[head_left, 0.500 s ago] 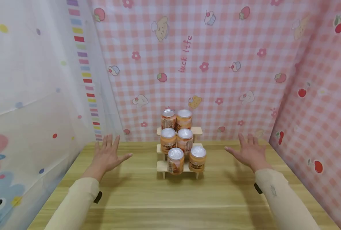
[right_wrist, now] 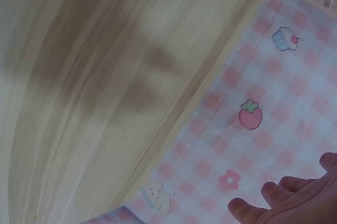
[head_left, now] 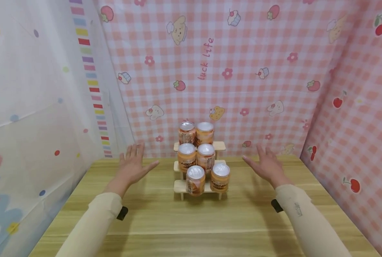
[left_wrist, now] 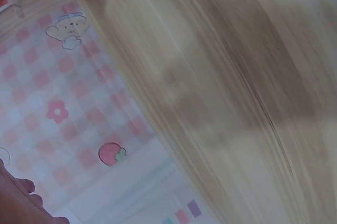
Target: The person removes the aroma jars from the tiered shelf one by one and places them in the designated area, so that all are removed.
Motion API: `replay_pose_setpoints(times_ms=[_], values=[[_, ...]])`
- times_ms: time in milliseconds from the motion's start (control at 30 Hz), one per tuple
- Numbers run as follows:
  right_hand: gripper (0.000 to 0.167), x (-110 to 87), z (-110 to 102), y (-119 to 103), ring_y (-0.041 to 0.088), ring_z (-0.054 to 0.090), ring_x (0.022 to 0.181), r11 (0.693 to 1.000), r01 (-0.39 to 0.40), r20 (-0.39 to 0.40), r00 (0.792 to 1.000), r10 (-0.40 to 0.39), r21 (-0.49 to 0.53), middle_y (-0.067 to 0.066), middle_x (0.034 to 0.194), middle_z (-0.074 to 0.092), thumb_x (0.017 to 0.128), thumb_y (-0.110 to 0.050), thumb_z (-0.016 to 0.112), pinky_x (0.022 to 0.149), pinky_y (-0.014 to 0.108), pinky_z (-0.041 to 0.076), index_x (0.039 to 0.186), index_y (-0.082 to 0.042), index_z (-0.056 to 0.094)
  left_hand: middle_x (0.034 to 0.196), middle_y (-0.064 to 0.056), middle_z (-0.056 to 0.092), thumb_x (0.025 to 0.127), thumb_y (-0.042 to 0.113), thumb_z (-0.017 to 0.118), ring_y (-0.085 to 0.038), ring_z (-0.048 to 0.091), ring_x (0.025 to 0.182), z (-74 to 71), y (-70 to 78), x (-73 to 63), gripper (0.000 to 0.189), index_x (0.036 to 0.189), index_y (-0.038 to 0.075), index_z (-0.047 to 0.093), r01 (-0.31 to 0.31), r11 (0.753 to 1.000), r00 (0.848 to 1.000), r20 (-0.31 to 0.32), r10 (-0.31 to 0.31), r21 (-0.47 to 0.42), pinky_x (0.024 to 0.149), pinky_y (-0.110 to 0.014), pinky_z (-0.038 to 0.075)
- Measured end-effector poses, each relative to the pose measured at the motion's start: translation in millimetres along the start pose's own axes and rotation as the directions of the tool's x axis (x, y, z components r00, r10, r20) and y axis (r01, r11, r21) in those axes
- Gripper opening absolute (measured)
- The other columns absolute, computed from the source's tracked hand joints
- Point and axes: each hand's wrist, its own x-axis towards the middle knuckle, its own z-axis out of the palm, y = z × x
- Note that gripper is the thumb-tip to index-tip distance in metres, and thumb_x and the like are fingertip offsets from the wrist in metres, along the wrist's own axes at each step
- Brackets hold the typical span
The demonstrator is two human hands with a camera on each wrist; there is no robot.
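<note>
A three-step wooden rack (head_left: 219, 145) stands near the back of the table, with two orange cans on each step. On the lowest step, a left can (head_left: 195, 181) and a right can (head_left: 220, 178) have a gap between them. The middle-step cans (head_left: 187, 157) and the top-step cans (head_left: 205, 134) stand close together, toward the left. My left hand (head_left: 133, 167) is held over the table left of the rack, fingers spread, holding nothing. To the right of the rack, my right hand (head_left: 268, 167) is likewise spread and holds nothing. Neither hand touches the rack or cans.
The wood-grain table (head_left: 191, 225) ends at a pink checked cloth (head_left: 229, 96) behind. A white patterned curtain (head_left: 43, 107) hangs at the left, and another pink checked cloth (head_left: 355, 142) closes the right side.
Both hands have moved inward, the left to the right and the right to the left, closer to the rack. The rack and cans stand as before; the view has shifted slightly.
</note>
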Motion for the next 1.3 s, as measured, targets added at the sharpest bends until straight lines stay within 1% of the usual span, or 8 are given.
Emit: replay_pose_setpoints(times_ms=[200,300,433,600,833,933,1100,1300], values=[[0.091,13.0,4,-21,0.051,0.023,0.141,0.977,0.038,0.008,0.999,-0.041,0.211,0.032,0.155,0.023,0.096,-0.070,0.037,0.110,0.067,0.024,0.155,-0.003,0.022,0.163,-0.024,0.000,0.093,0.074,0.040,-0.045,-0.002,0.148,-1.1,13.0,5.2,0.100,0.160,0.009,0.002,0.005,0.992,0.999,-0.031,-0.009,-0.128,0.113,-0.068,-0.002],[0.090,19.7,7,-32,0.048,0.030,0.140,0.944,-0.001,0.053,0.998,-0.018,0.331,0.029,0.156,0.026,0.095,-0.070,0.040,0.110,0.063,0.028,0.156,-0.007,0.021,0.163,-0.024,-0.001,0.093,0.075,0.037,-0.044,-0.002,0.148,-0.8,19.1,8.9,0.100,0.160,0.011,0.000,0.012,0.985,1.000,-0.021,-0.016,-0.172,0.114,-0.067,-0.001],[0.092,26.5,12,-47,0.045,0.027,0.142,0.901,-0.063,0.082,0.996,0.030,0.429,0.028,0.157,0.024,0.096,-0.067,0.043,0.112,0.059,0.029,0.159,-0.007,0.015,0.162,-0.024,0.010,0.093,0.076,0.035,-0.044,0.009,0.148,-0.3,30.0,17.3,0.098,0.160,0.012,0.004,-0.005,0.972,1.000,-0.031,-0.002,-0.236,0.115,-0.065,0.005],[0.079,35.6,18,-62,0.042,0.034,0.140,0.840,-0.086,0.076,0.996,0.053,0.535,0.029,0.152,0.033,0.101,-0.053,0.048,0.111,0.055,0.034,0.157,-0.005,0.022,0.162,-0.017,0.018,0.097,0.068,0.039,-0.039,0.017,0.147,1.6,42.5,27.0,0.090,0.160,0.011,0.010,-0.032,0.928,0.999,-0.048,0.015,-0.372,0.118,-0.058,0.013],[0.067,47.7,26,-64,0.040,0.047,0.130,0.753,-0.099,0.115,0.993,0.031,0.651,0.028,0.145,0.045,0.105,-0.036,0.050,0.106,0.053,0.040,0.156,-0.001,0.024,0.165,-0.012,0.013,0.094,0.072,0.040,-0.033,0.009,0.150,1.5,58.8,35.5,0.092,0.160,0.014,0.010,0.008,0.810,1.000,0.002,-0.009,-0.586,0.118,-0.057,0.012],[0.065,51.1,28,-64,0.040,0.051,0.127,0.712,-0.119,0.137,0.990,0.033,0.692,0.027,0.142,0.049,0.105,-0.031,0.051,0.105,0.053,0.041,0.156,-0.003,0.024,0.164,-0.012,0.016,0.090,0.078,0.038,-0.033,0.011,0.150,0.8,65.8,39.4,0.096,0.161,0.017,0.011,0.032,0.781,0.999,0.018,-0.027,-0.624,0.117,-0.059,0.015],[0.061,54.0,34,-65,0.039,0.052,0.127,0.659,-0.167,0.175,0.983,0.054,0.733,0.025,0.141,0.051,0.105,-0.026,0.052,0.105,0.051,0.042,0.157,-0.007,0.027,0.161,-0.016,0.022,0.091,0.077,0.039,-0.036,0.018,0.148,0.0,74.2,43.1,0.096,0.160,0.016,0.015,0.021,0.754,1.000,0.001,-0.028,-0.657,0.116,-0.059,0.019],[0.054,56.7,39,-69,0.036,0.054,0.125,0.628,-0.208,0.208,0.975,0.075,0.750,0.023,0.141,0.052,0.105,-0.023,0.050,0.105,0.049,0.043,0.155,-0.010,0.032,0.160,-0.015,0.025,0.095,0.070,0.041,-0.036,0.024,0.146,0.7,75.3,46.3,0.087,0.160,0.017,0.018,0.028,0.747,0.999,-0.010,-0.045,-0.664,0.115,-0.058,0.023]])
